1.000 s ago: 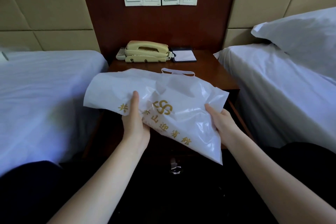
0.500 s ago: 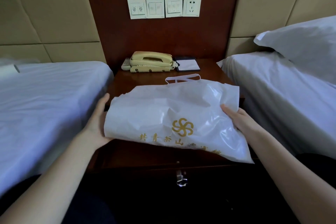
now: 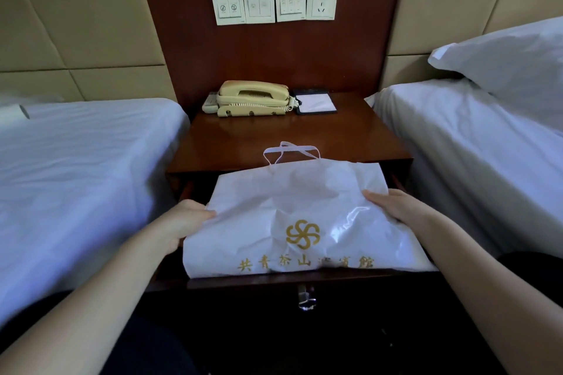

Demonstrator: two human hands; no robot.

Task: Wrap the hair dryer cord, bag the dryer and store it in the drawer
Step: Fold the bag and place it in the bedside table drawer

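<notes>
Compared with half a second ago, the white plastic bag (image 3: 292,201) sits lower, down in the open drawer (image 3: 304,281) at lower centre instead of over the nightstand (image 3: 289,137). I read this as the storing step, nearly done. My view of the left hand (image 3: 185,222) shows it pinching the bag's left edge, thumb on top, to steer it in. The right hand (image 3: 393,207) lies with fairly straight fingers on the right edge, pressing it flat (so the drawer can close, I judge). The bag's loop handle (image 3: 291,151) still overlaps the nightstand top. The hair dryer itself is hidden; only a bulge mid-bag hints at it. The left fingertips, the right thumb and the drawer's inside are covered.
</notes>
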